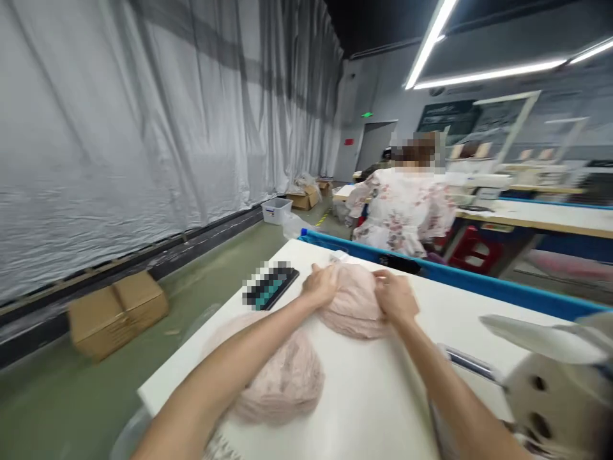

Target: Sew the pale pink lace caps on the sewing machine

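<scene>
A pale pink, crinkled piece of cloth point(355, 300), rounded and gathered like a cap, lies on the far part of the white table point(378, 383). My left hand point(320, 285) grips its left edge with bent fingers. On the opposite side, my right hand point(396, 296) has its fingers curled onto the right edge. The fingertips are partly hidden and slightly blurred. A second pink gathered cloth piece point(290, 383) rests nearer to me, partly covered by my left forearm.
A dark phone-like object point(282, 284) lies left of my hands. At right stands a white sewing machine point(546, 396). A blue cloth strip point(469, 281) borders the far table edge. A cardboard box point(117, 313) sits on the floor. Beyond, a person in a floral top point(402, 211) faces away.
</scene>
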A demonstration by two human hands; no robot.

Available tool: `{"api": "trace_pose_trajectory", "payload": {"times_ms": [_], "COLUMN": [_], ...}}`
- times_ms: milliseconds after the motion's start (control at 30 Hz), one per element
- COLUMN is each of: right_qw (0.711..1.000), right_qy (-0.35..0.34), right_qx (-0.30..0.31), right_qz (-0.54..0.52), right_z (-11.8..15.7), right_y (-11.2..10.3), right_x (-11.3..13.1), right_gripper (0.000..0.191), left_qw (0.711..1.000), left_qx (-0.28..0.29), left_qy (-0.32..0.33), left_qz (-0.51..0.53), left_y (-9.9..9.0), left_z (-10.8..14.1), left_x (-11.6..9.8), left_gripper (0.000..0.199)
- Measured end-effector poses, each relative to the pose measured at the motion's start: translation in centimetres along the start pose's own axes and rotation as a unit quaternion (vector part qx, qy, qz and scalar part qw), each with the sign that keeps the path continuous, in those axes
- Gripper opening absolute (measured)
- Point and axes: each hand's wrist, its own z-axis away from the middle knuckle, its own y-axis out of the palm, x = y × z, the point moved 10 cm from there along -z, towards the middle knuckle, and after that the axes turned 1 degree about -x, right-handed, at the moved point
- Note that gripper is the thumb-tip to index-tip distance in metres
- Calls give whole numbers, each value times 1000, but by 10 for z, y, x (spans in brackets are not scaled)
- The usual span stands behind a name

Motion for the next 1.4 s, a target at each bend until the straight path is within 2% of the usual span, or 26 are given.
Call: {"api": "trace_pose_trajectory", "payload": {"times_ms": [67, 100, 167, 233, 267, 300, 367, 433, 500, 633, 700, 767, 967, 1133, 1233, 1400], "right_qw": [999, 998, 989, 965, 945, 919, 882, 871, 877, 887, 886, 884, 877, 879, 893, 943], "right_qy": [-26, -48, -141, -260, -321, -378, -438, -452, -443, -427, -430, -434, -443, -433, -405, -289], "right_qx": [-27, -42, -45, -3, 44, 99, 161, 182, 177, 157, 148, 140, 137, 128, 114, 118], "right_qz": [6, 6, -2, -22, -36, -51, -61, -56, -54, -78, -92, -101, -125, -153, -161, -117], "right_z": [7, 15, 42, 87, 115, 146, 198, 232, 249, 259, 262, 263, 262, 252, 243, 233], "right_y": [-11, -18, -29, -34, -31, -26, -20, -17, -18, -26, -30, -33, -39, -44, -47, -39], "right_x": [9, 16, 43, 74, 90, 103, 119, 126, 126, 123, 121, 119, 116, 123, 125, 109], "right_gripper": [23, 21, 20, 27, 26, 23, 17, 12, 15, 20, 20, 20, 31, 26, 20, 17], "left_qw": [996, 993, 987, 982, 978, 973, 962, 954, 958, 969, 973, 976, 977, 979, 985, 993], "left_qx": [-7, -10, 7, 57, 88, 123, 188, 218, 194, 137, 126, 118, 138, 146, 128, 103], "left_qy": [-22, -23, -2, 35, 54, 69, 95, 110, 112, 118, 122, 119, 119, 114, 101, 57], "left_qz": [-81, -115, -158, -178, -180, -181, -176, -174, -181, -170, -153, -139, -112, -82, -46, 30], "left_y": [-16, -26, -47, -63, -69, -73, -74, -71, -69, -65, -65, -67, -59, -52, -55, -64], "left_z": [13, 22, 47, 79, 97, 116, 152, 181, 199, 220, 223, 220, 204, 195, 191, 190], "left_x": [-5, -9, -22, -34, -37, -37, -32, -24, -17, -18, -24, -28, -31, -29, -27, -16], "left_gripper": [32, 37, 41, 44, 41, 37, 26, 23, 33, 46, 38, 23, 19, 6, 9, 11]}}
